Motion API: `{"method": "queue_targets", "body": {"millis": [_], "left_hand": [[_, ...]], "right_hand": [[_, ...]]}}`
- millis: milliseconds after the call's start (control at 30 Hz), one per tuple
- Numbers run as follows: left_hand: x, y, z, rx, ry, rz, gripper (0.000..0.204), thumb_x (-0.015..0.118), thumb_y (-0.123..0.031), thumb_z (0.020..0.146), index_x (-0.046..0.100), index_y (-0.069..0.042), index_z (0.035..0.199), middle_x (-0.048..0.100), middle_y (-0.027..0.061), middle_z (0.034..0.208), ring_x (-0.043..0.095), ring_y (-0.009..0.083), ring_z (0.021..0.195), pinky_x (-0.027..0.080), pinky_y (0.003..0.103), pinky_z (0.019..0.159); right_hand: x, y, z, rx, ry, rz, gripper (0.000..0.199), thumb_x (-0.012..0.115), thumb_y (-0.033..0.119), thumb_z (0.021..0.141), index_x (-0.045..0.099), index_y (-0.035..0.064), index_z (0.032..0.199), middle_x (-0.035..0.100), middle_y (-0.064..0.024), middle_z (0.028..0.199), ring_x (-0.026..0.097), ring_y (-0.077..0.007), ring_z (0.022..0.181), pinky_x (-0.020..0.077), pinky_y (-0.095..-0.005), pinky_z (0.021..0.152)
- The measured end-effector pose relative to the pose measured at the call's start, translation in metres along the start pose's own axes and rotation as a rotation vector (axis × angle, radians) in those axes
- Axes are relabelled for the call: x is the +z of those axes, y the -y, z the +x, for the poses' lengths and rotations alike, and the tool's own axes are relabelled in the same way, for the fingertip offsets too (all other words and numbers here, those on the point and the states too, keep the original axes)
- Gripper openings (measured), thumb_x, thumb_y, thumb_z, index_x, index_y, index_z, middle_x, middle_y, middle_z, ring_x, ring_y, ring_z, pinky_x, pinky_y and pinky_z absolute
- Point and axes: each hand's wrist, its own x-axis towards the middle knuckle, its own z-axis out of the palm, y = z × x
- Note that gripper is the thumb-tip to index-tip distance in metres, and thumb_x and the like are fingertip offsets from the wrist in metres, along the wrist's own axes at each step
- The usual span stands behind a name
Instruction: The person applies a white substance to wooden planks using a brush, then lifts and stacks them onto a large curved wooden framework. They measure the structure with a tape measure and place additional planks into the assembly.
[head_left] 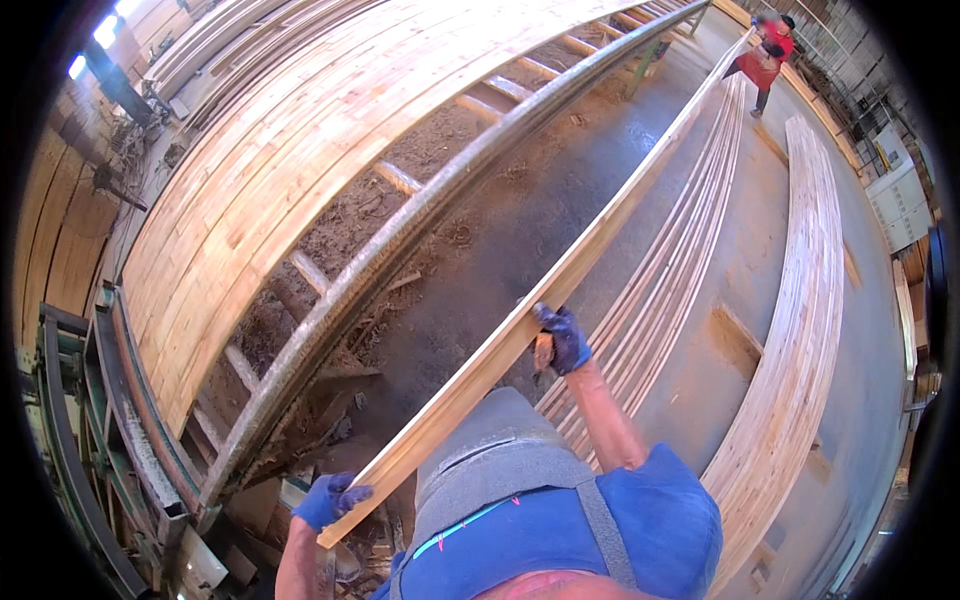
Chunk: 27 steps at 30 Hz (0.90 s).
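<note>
Head view: long plank [560,275] runs diagonally from lower left of the frame up to the upper right, where a co-worker [765,55] in red carries the far end. Left hand [330,500], blue glove, is wrapped closed around the near end at lower left; right hand [562,338], also blue-gloved, is clamped on the plank's edge further up, near frame centre, arm stretched out and forward from the blue sleeve. Plank hangs clear of the floor, between the roller frame [390,250] with its board stack [300,130] on the left and the strip pile [660,290] on the right. Risks, as I judge them: such a long plank will sag or whip in the middle, and if the two carriers get out of step it could twist out of the right hand, which seems to hold only one edge, though the thumb side is hard to see. Near end could clip the metal frame at lower left. Loose debris [350,330] and scrap on the floor near the feet could cause a trip. A second pile [800,330] sits further right.
</note>
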Motion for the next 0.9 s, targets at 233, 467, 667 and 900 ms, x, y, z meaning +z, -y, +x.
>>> {"method": "queue_targets", "body": {"millis": [233,467,667,900], "left_hand": [[-0.133,0.003,0.003,-0.155,-0.131,0.118,0.033,0.074,-0.035,0.086,0.072,-0.004,0.098,0.061,0.0000,0.073,0.051,0.0083,0.067,0.046,0.029,0.062],[-0.281,0.074,0.011,0.098,-0.323,0.230,0.030,0.070,-0.032,0.089,0.065,-0.002,0.090,0.053,-0.0006,0.069,0.046,0.0125,0.066,0.042,0.034,0.060],[-0.397,0.127,0.014,0.253,-0.492,-0.089,0.017,0.073,-0.014,0.084,0.059,-0.004,0.087,0.057,-0.0024,0.074,0.048,0.0072,0.066,0.041,0.024,0.060],[-0.506,0.178,0.030,0.200,-0.479,-0.099,0.015,0.072,-0.011,0.084,0.060,-0.005,0.078,0.057,-0.0033,0.067,0.048,0.0056,0.062,0.039,0.023,0.056]], "right_hand": [[0.142,-0.020,0.062,0.122,0.073,-0.017,0.028,0.069,0.026,0.087,0.062,0.0038,0.104,0.063,-0.0041,0.076,0.061,-0.0132,0.057,0.0515,-0.0276,0.049],[0.303,-0.063,0.103,0.261,0.180,0.060,0.027,0.070,0.028,0.088,0.062,0.0044,0.100,0.059,-0.0037,0.067,0.056,-0.0144,0.046,0.0475,-0.0294,0.043],[0.428,-0.120,0.136,0.326,0.248,0.211,0.024,0.072,0.026,0.086,0.061,0.0073,0.096,0.054,-0.0058,0.057,0.050,-0.0179,0.039,0.0401,-0.0352,0.035],[0.513,-0.163,0.167,0.435,0.198,0.221,0.022,0.072,0.029,0.088,0.061,0.0108,0.090,0.053,-0.0011,0.059,0.046,-0.0123,0.041,0.0367,-0.0335,0.036]]}}
